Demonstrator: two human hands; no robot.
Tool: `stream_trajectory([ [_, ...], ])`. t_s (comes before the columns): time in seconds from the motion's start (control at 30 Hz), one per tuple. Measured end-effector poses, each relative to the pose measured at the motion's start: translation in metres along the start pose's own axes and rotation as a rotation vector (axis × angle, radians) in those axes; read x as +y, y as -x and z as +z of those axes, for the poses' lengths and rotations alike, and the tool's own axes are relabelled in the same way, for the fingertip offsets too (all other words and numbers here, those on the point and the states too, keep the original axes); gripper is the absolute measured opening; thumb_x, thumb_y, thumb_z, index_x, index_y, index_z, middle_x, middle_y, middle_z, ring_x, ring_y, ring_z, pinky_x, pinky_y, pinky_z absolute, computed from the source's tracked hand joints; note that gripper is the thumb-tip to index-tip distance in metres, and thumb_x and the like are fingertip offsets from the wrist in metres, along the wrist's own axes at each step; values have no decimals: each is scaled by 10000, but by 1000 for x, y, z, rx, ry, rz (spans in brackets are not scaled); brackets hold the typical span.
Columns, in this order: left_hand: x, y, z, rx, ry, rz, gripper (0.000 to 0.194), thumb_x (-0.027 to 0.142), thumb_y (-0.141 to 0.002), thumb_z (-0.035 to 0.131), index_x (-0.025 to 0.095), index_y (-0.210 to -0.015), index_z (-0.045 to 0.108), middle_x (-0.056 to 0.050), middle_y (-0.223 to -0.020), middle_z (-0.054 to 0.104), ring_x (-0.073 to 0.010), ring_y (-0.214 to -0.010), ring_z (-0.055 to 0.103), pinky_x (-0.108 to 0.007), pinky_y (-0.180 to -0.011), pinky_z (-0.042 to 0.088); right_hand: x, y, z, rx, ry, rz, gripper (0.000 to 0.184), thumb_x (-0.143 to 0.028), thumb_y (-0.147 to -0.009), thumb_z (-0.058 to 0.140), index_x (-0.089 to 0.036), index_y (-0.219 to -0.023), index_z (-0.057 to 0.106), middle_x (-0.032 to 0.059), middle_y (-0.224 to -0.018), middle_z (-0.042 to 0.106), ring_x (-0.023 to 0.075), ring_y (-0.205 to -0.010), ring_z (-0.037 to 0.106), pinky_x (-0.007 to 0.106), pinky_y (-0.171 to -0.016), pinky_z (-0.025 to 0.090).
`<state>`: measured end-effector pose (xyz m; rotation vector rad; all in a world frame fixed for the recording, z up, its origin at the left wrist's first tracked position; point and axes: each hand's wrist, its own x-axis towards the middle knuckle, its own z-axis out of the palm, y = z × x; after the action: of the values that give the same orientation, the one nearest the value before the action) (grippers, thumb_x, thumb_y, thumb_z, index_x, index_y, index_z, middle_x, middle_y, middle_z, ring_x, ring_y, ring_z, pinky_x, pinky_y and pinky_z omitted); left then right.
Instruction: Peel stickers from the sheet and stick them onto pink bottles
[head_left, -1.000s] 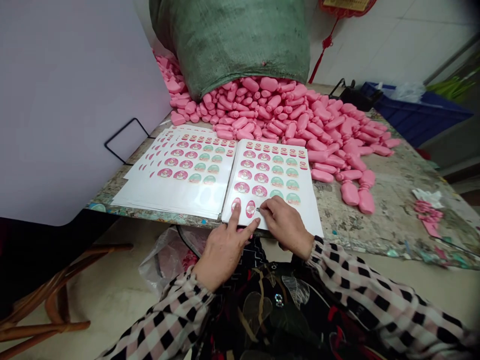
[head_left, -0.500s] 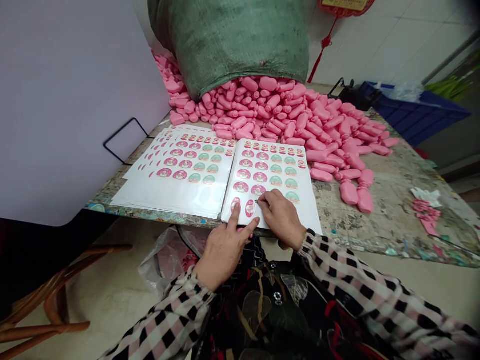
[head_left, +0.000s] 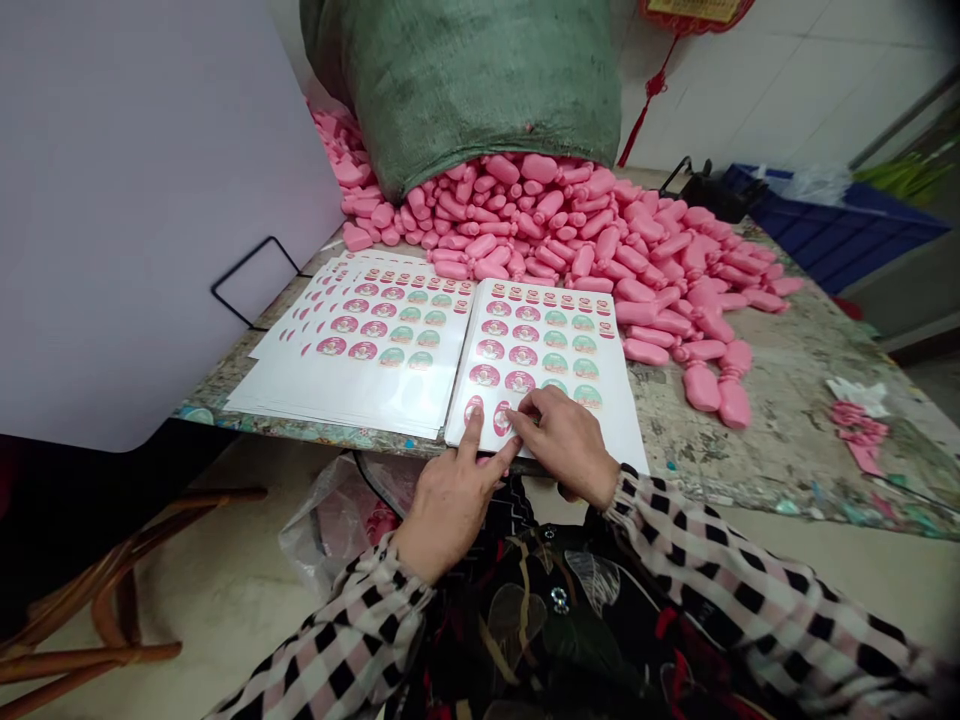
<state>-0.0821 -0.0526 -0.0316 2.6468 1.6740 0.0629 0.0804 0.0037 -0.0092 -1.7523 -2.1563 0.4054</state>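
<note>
A stack of white sticker sheets lies at the table's front edge, printed with pink and green oval stickers and a row of small red ones. My left hand rests at its near edge, index finger and thumb spread and pressed flat on the paper. Between those fingertips, a pink oval sticker shows partly. My right hand is closed over the sheet, thumb and index fingertips pinched at that sticker's right side. Whatever sits in the pinch is too small or hidden to name. Beside the stack, more sticker sheets lie fanned out.
Pink bottle-shaped pieces spill across the table from a green sack. A blue crate stands at the back right. Pink scraps lie near the right edge. A pale panel rises on the left.
My right fingertips have moved slightly left onto the pink oval sticker, and a small dark tip seen at them before is hidden. My left hand keeps its place on the sheet.
</note>
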Motion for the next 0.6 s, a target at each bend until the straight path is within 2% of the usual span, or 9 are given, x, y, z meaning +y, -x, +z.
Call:
stream_trajectory([
  [0.23, 1, 0, -1, 0, -14, -5, 649, 267, -867, 439, 377, -1413, 106, -198, -1486, 136, -206, -802, 612, -353, -681, 479, -4, -5, -3, 15, 59, -13, 155, -335, -827, 497, -214, -751, 557, 0, -789, 570, 135, -710, 514, 254, -569, 284],
  [0.4, 1, 0, 0, 4, -10, -12, 626, 234, -863, 443, 388, -1402, 163, -187, -1491, 127, -201, -797, 610, -366, -688, 479, -13, -8, -16, 70, 71, -75, 138, -305, -812, 519, -208, -724, 561, 1, -778, 573, 134, -709, 511, 256, -572, 285],
  [0.5, 0, 0, 1, 12, 48, -16, 603, 220, -854, 463, 401, -1380, 231, -164, -1503, 85, -212, -853, 606, -372, -703, 484, -12, -10, -29, 141, 6, -57, 139, -324, -806, 538, -214, -730, 573, -4, -792, 586, 132, -711, 517, 257, -583, 297],
  [0.6, -3, 2, 3, 32, 155, -1, 577, 194, -852, 460, 398, -1362, 283, -146, -1509, 50, -231, -943, 585, -386, -739, 483, -2, -10, -36, 151, -125, 7, 168, -379, -784, 570, -222, -727, 585, -13, -778, 599, 131, -692, 520, 257, -587, 317],
])
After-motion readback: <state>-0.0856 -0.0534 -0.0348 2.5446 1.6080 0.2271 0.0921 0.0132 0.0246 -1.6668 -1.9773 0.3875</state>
